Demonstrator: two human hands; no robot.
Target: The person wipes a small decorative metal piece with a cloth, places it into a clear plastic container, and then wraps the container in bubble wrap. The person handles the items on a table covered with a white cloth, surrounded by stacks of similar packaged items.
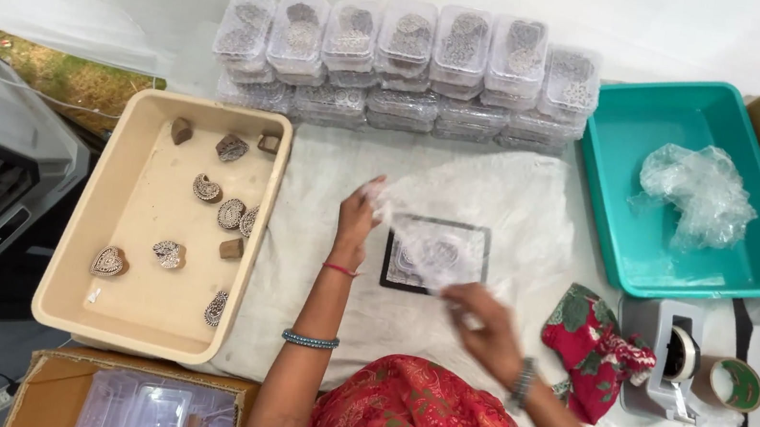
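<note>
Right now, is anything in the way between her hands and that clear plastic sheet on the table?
No. The left hand already pinches one upper corner of the clear plastic sheet, and the right hand grips its lower edge. The sheet lies over a black-bordered square pad on the white cloth. Nothing visible stands between hands and sheet.

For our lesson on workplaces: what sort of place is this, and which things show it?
Probably a small craft packing table: a beige plastic tray of carved wooden stamp blocks, stacked clear plastic boxes of packed blocks, and a grey tape dispenser.
</note>
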